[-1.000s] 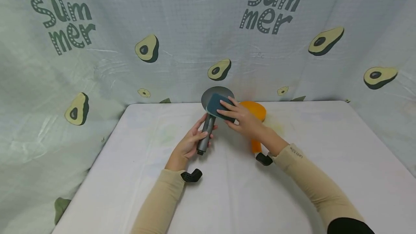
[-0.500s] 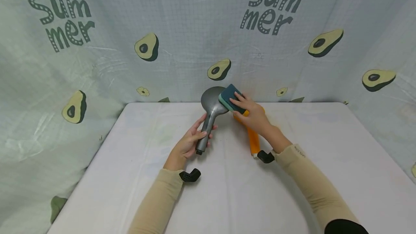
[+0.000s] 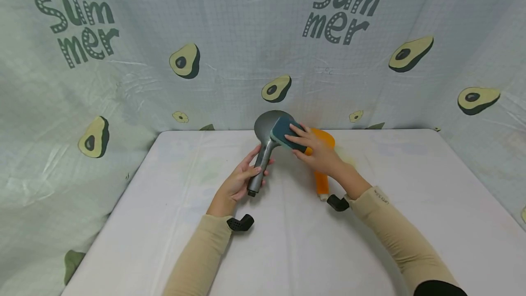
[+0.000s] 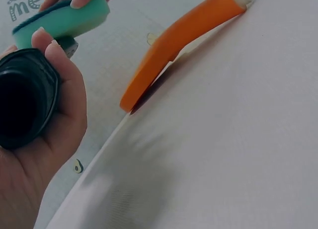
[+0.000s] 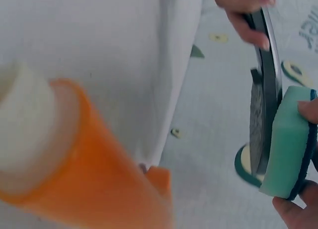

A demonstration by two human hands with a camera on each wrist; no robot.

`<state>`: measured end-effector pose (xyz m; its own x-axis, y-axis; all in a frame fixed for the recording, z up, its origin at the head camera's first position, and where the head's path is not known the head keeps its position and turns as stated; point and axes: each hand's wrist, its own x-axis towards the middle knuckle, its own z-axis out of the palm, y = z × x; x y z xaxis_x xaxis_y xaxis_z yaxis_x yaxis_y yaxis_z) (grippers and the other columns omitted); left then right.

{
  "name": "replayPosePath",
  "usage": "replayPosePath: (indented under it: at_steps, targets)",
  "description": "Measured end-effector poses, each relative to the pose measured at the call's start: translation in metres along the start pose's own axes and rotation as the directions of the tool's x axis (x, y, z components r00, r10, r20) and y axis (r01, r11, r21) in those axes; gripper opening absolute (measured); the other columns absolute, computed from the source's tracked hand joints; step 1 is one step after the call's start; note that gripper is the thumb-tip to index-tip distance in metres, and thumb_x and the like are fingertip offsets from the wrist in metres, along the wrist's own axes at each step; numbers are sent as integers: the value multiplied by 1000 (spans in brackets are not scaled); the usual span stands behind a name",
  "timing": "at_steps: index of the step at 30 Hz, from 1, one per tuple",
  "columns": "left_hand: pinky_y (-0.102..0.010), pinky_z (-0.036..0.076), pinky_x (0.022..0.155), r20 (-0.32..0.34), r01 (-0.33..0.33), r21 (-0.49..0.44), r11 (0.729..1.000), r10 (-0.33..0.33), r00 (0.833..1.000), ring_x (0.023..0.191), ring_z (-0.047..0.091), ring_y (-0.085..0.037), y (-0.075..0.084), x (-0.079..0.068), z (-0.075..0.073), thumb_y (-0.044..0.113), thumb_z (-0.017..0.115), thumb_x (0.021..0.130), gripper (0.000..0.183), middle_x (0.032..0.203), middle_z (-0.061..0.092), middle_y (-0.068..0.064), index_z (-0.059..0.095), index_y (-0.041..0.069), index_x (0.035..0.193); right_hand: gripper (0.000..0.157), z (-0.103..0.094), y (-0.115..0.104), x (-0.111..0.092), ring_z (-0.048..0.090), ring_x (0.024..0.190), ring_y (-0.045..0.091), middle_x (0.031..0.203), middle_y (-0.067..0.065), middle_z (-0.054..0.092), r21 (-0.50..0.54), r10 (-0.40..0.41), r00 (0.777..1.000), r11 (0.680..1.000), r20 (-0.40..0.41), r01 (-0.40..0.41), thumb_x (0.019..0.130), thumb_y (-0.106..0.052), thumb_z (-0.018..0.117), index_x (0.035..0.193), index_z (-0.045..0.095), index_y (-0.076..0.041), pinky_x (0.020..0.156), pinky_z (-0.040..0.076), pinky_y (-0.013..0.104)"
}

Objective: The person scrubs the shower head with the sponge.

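My left hand (image 3: 238, 182) grips the handle of a grey shower head (image 3: 266, 124), holding it tilted above the table with its round head up. The sponge (image 3: 283, 130), dark blue on one face and mint green on the other, is pinched in the fingers of my right hand (image 3: 322, 153). In the right wrist view the green side of the sponge (image 5: 288, 144) lies against the smooth back of the grey shower head (image 5: 271, 85). Below my right hand, an orange shower head (image 3: 322, 184) lies on the table, partly hidden by that hand.
A white cloth covers the table (image 3: 287, 241). Behind it hangs a pale curtain (image 3: 230, 26) printed with avocados and lettering. A black wrist camera (image 3: 240, 223) sits at the left cuff, another (image 3: 338, 203) at the right, close to the orange handle's end.
The sponge moved from the grey shower head's neck up and right to its right edge, then back down and left onto its lower right part. The left hand has stayed nearly still.
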<state>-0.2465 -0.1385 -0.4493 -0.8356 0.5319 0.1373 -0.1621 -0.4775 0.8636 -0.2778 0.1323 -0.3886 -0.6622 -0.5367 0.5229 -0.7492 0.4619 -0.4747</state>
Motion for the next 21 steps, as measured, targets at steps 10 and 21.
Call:
replayPosePath:
  at_steps: [10, 21]
  targets:
    - [-26, 57, 72, 14, 39, 40, 998, -40, 999, 91, 63, -12, -1, -1, 0, -7, 42, 105, 73, 132, 61, -6, 12, 18, 166, 47, 4, 3, -4, 34, 146, 46, 152, 20, 47, -108, 21, 997, 994, -72, -29, 91, -3, 76, 137, 64, -2, 112, 34, 62]
    - [-25, 56, 72, 31, 28, 55, 998, -30, 999, 91, 63, -12, 1, -1, 2, -5, 45, 105, 73, 132, 61, -6, 14, 19, 166, 45, -2, -1, 9, 29, 148, 45, 155, 21, 44, -10, 128, 987, 992, -92, -130, 97, -3, 69, 140, 61, 0, 113, 33, 60]
